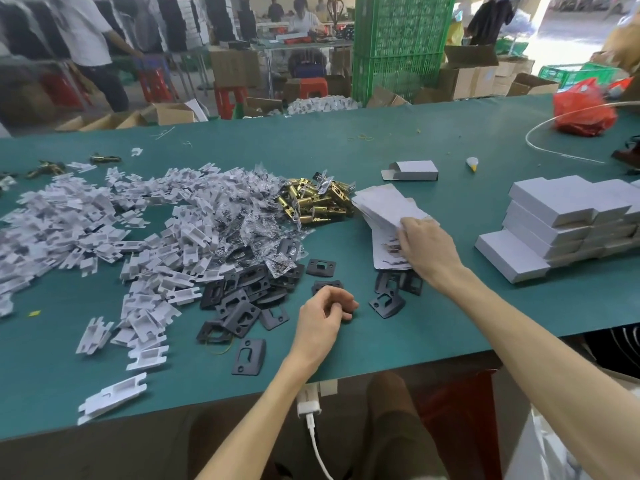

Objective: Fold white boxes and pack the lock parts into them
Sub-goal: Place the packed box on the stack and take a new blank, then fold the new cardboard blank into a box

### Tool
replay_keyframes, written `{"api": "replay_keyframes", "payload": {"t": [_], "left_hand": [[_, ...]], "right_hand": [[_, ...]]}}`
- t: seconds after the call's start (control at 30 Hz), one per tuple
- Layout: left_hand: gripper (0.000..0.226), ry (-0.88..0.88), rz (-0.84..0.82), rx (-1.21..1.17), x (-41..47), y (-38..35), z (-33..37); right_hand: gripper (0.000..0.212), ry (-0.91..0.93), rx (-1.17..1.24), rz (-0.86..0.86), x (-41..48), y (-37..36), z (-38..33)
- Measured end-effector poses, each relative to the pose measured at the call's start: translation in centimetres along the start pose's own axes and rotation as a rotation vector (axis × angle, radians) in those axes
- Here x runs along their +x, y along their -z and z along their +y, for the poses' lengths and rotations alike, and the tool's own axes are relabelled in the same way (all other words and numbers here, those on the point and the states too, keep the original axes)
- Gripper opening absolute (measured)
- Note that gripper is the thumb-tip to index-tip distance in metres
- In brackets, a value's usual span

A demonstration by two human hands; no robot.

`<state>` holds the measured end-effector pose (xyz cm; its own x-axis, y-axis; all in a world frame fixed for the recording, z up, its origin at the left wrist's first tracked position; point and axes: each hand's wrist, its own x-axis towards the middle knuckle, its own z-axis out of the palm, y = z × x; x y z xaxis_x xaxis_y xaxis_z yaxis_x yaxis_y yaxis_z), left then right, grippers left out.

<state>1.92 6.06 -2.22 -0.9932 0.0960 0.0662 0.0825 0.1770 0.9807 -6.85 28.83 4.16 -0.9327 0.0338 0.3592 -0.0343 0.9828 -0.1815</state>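
Starting a box: right hand [427, 249] pinches top of blanks [384, 206], stacked within reach; left hand [323, 313] curls round a plate [349, 311], probably staged for packing.

The table top [433, 133] has a smooth, matt green covering. The heap of white inserts [86, 223] looks like moulded plastic with a dull, even finish. The latches [313, 202] are brass-coloured metal, polished and glossy. The black plates [242, 306] look like metal with a satin, low-sheen dark coating. The small bags [252, 233] are thin clear plastic, crinkled and shiny. The flat box blanks [384, 206] are matt white card, and the folded boxes [550, 206] are the same smooth card. The red bag [581, 112] is thin, creased, glossy plastic. The crates [398, 36] are rigid green plastic lattice. The cartons [464, 81] are matt brown cardboard. The cable [320, 448] is smooth white plastic.
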Motion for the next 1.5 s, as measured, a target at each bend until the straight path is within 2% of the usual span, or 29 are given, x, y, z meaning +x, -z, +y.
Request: {"api": "replay_keyframes", "payload": {"t": [0.1,0.2,0.3,0.37,0.43,0.53,0.6,0.73,0.83,0.9,1.03,1.13,1.23,1.37,1.43,1.5], "left_hand": [[0.030,0.009,-0.002,-0.040,-0.1,0.0,0.2],[0.020,0.036,-0.007,-0.231,-0.1,0.4,0.4],[0.029,0.129,-0.017,-0.589,0.1,1.5,1.1],[0.043,0.176,-0.058,-0.761,0.1,2.6,1.9],[0.060,0.150,-0.118,-0.778,0.1,3.9,2.6],[0.105,0.129,-0.206,-0.761,-0.4,5.7,3.4],[0.114,0.073,-0.286,-0.702,-1.2,6.6,3.9],[0.114,0.069,-0.380,-0.687,-2.2,7.4,4.1],[0.105,0.068,-0.321,-0.675,-2.2,7.5,4.2],[0.111,0.093,-0.274,-0.724,-2.1,7.4,4.0],[0.130,0.194,-0.108,-0.863,-1.4,7.3,3.6],[0.138,0.234,-0.049,-0.894,-1.1,7.2,3.0],[0.141,0.233,-0.060,-0.904,-1.3,6.9,2.8],[0.138,0.210,-0.092,-0.859,-1.7,6.6,3.1],[0.136,0.259,-0.045,-0.863,-1.8,6.4,3.1],[0.122,0.318,0.003,-0.808,-1.9,6.1,3.4]], "right_hand": [[0.024,-0.101,0.167,0.151,-0.3,1.7,-0.9],[0.039,-0.209,0.654,0.208,-1.0,3.4,-3.0],[0.043,-0.366,1.109,0.007,-3.2,3.4,-5.1],[0.033,-0.442,1.304,-0.185,-5.3,2.2,-6.1],[0.027,-0.489,1.486,-0.337,-7.5,1.1,-6.9],[0.028,-0.480,1.683,-0.506,-9.9,0.4,-8.2],[0.025,-0.466,1.730,-0.574,-10.9,0.4,-9.0],[0.023,-0.456,1.604,-0.581,-11.7,0.7,-9.9],[0.021,-0.445,1.593,-0.575,-12.2,1.2,-10.1],[0.023,-0.396,1.534,-0.534,-12.5,1.4,-10.3],[0.041,-0.132,1.241,-0.431,-13.6,1.3,-10.6],[0.051,0.058,1.041,-0.394,-14.1,1.1,-10.6],[0.042,0.095,0.915,-0.255,-14.4,0.6,-11.0],[0.026,0.059,0.964,-0.169,-14.1,0.9,-11.6],[0.023,0.117,0.844,-0.111,-14.1,1.1,-11.6],[0.025,0.225,0.622,-0.029,-14.3,1.1,-11.7]]}}
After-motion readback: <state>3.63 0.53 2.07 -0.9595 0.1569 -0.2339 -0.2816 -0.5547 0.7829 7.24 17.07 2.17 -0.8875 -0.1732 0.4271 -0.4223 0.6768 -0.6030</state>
